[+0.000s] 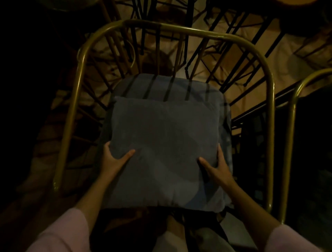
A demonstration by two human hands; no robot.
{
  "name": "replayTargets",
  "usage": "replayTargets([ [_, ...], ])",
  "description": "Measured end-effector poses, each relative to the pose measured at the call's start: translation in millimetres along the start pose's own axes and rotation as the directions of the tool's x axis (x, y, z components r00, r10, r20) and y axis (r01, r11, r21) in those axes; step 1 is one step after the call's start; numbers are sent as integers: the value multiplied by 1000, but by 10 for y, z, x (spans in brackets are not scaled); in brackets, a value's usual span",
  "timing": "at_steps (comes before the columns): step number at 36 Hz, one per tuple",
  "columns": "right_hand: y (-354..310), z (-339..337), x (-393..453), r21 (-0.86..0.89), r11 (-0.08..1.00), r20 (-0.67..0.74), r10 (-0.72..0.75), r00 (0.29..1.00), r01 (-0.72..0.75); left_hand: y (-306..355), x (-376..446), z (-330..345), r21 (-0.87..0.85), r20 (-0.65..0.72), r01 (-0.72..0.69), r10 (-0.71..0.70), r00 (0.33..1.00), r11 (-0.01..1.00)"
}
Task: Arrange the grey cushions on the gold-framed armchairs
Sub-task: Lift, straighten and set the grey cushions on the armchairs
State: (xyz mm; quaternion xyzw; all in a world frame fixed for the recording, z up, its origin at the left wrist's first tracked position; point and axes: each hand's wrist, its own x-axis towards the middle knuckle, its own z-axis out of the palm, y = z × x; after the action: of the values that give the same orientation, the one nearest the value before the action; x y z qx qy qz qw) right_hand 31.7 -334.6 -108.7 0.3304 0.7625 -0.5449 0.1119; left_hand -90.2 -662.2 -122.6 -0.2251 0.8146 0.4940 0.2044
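Dim scene. Square grey fabric cushion [164, 149] at frame centre, lying atop the grey seat pad [168, 86] of a gold tubular metal armchair [179, 29]. Left hand [115, 158] grasping cushion's lower left edge; right hand [216, 166] grasping its lower right edge. Pink sleeves [59, 233] at bottom corners.

dim room, warm yellowish light. pale beige floor [224, 59] beyond chair back, crossed by long dark bar-shaped shadows. thin black metal legs [195, 55] of other furniture cluster toward top edge. second gold tube frame [294, 126] stands at right edge. left side and lower right corner sink into near-black. orange-lit curved shape [294, 2] at top right corner, unclear.
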Motion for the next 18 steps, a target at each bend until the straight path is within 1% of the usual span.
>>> replayTargets([
  [4, 159, 5, 70, -47, 999, 46, 15, 999, -12, -132, 11, -5, 49, 168, -4, -4, 986, 999],
  [6, 175, 45, 86, -47, 999, 29, 15, 999, -14, -117, 27, -46, 65, 235, -17, 1, 972, 998],
  [8, 201, 76, 96, -41, 999, -5, 29, 1000, -29, -98, 24, -87, 92, 253, -35, 11, 967, 995],
  [10, 229, 86, 78, -51, 997, -51, 53, 997, -56, -142, 17, -87, 128, 228, -49, 19, 974, 991],
  [12, 289, 74, 41, -54, 995, -99, 76, 992, -81, -194, -31, -7, 163, 140, -44, 21, 990, 986],
  [14, 289, 22, -45, -41, 995, -148, 78, 986, -85, -158, -206, 139, 235, 45, -33, 23, 999, 971],
  [16, 252, -95, -177, -42, 998, -193, 38, 981, -47, -78, -456, 328, 329, -15, -80, 90, 996, 941],
  [18, 223, -287, -318, -73, 997, -229, -34, 973, 17, 44, -726, 548, 355, -33, -142, 164, 986, 924],
])
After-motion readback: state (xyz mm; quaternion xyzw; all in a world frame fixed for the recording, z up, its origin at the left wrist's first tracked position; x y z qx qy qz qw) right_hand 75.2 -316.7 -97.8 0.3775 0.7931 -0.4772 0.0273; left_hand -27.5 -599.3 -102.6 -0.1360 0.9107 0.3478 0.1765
